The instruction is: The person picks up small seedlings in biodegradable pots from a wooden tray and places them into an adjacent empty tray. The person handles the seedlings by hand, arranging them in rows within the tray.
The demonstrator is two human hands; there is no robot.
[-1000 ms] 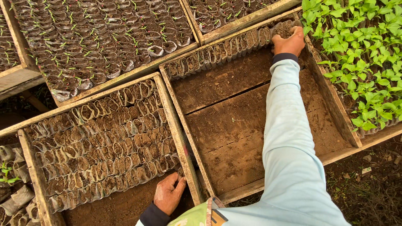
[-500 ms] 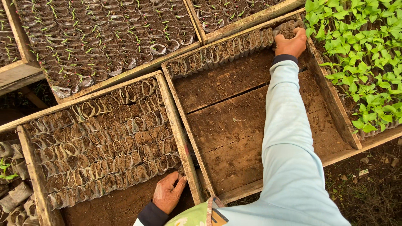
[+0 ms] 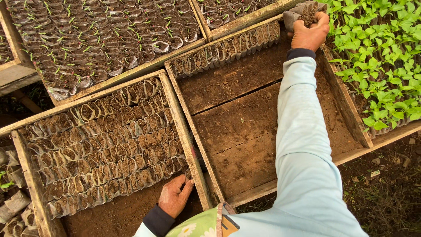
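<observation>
Soil bag [image 3: 302, 13], small grey plastic sleeve packed w/ dark earth, sits clenched in my right hand [image 3: 310, 31] up at the far right corner of the mostly bare wooden tray [image 3: 263, 131], held just above the tray's rim. Biggest to smallest around it: far tray [image 3: 105, 39] across the top left is packed w/ filled bags showing thin green sprouts; near left tray [image 3: 109, 145] holds rows of filled bags w/o sprouts, its near strip bare wood; the middle tray under my right arm has only one row of bags [image 3: 228, 50] along its far edge, rest is dirt-stained boards; leafy green seedlings [image 3: 381, 61] fill the tray to the right, just beside my right hand. My light blue sleeve [image 3: 302, 145] stretches across the middle tray. Left hand [image 3: 174, 196] lies flat, fingers spread & relaxed, palm down on the bare boards at the near end of the left tray, just beside the wooden rail between the two trays, gripping nothing.
</observation>
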